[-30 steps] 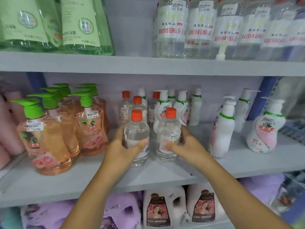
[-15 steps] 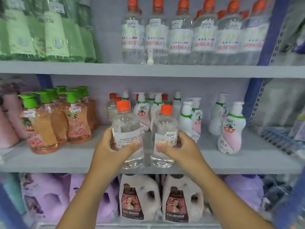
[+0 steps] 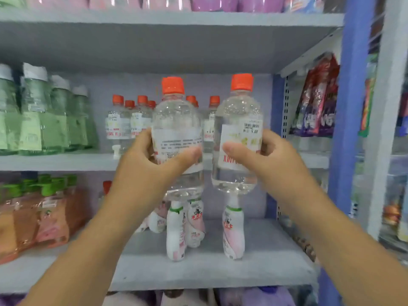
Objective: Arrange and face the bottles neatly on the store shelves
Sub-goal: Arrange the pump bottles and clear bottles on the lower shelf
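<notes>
My left hand (image 3: 145, 166) grips a clear bottle with an orange cap (image 3: 176, 122), its back label turned toward me. A matching clear bottle (image 3: 239, 120) with a price sticker is held in my right hand (image 3: 265, 160). Both bottles are upright in the air, side by side, in front of the middle shelf (image 3: 55, 162). Behind them on that shelf stands a group of the same orange-capped bottles (image 3: 123, 124).
Green bottles (image 3: 44, 120) fill the middle shelf's left. On the lower shelf (image 3: 209, 268) stand white-and-pink pump bottles (image 3: 176, 235) and orange soap bottles with green pumps (image 3: 33, 217). A blue upright (image 3: 346, 129) and hanging packets (image 3: 318, 96) bound the right.
Both hands have lifted the two clear bottles from the lower shelf up to the level of the middle shelf. My view has tilted upward with them.
</notes>
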Action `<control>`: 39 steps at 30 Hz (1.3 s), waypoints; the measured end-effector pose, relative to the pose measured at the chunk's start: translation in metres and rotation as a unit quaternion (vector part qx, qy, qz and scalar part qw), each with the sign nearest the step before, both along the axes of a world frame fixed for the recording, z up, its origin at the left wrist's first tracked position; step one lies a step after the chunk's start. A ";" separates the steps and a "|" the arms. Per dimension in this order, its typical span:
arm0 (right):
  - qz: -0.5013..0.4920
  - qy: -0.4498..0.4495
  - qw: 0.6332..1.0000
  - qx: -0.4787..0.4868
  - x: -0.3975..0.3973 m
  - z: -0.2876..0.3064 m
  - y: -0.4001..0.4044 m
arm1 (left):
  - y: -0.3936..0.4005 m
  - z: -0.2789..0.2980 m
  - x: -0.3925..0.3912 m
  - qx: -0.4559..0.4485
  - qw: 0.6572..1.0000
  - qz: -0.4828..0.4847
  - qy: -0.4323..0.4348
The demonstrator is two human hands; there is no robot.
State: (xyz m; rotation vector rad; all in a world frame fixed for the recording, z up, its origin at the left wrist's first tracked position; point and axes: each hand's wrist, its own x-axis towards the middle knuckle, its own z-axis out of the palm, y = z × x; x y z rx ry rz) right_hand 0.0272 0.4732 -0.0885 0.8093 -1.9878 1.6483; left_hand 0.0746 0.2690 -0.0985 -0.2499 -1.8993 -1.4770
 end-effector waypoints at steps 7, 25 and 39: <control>-0.117 -0.008 0.993 0.033 -0.084 0.046 0.028 | 0.036 0.049 -0.095 -0.060 0.998 0.030 -0.011; -0.054 -0.079 0.988 0.118 -0.144 0.044 0.041 | 0.018 0.049 -0.189 -0.114 0.982 -0.020 -0.148; -0.029 -0.081 0.989 0.119 -0.145 0.042 0.042 | 0.035 0.047 -0.184 -0.148 0.980 0.016 -0.133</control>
